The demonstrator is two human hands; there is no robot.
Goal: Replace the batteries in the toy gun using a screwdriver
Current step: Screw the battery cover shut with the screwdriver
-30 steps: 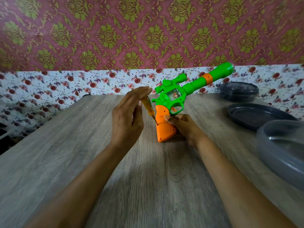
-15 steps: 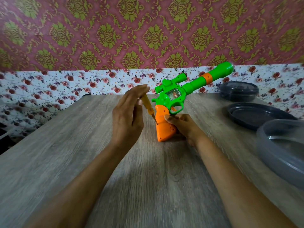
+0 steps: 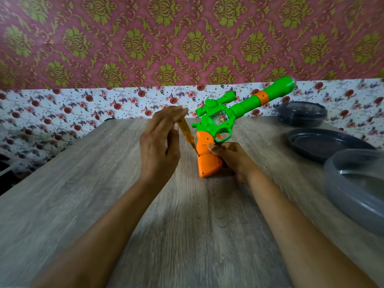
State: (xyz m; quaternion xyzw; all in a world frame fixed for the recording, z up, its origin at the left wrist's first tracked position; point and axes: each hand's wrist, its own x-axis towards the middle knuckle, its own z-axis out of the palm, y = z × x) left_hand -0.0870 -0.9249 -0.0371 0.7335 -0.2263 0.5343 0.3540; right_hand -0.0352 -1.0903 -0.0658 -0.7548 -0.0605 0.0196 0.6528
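Left hand (image 3: pixel 159 150) barely shifted on screwdriver (image 3: pixel 186 132)

Grn/orange toy gun (image 3: pixel 209 129) upright on grip, barrel up-right; yellow screwdriver (image 3: pixel 186 132) tilted, tip touching grip side.

One gun (image 3: pixel 216 125), screwdriver (image 3: pixel 187 132); perhaps three dishes (image 3: pixel 324 142)

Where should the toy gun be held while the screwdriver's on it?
The orange handle, low, from the right. The toy gun stands butt-down on the table, and the screwdriver meets its left edge; the right hand holds there.
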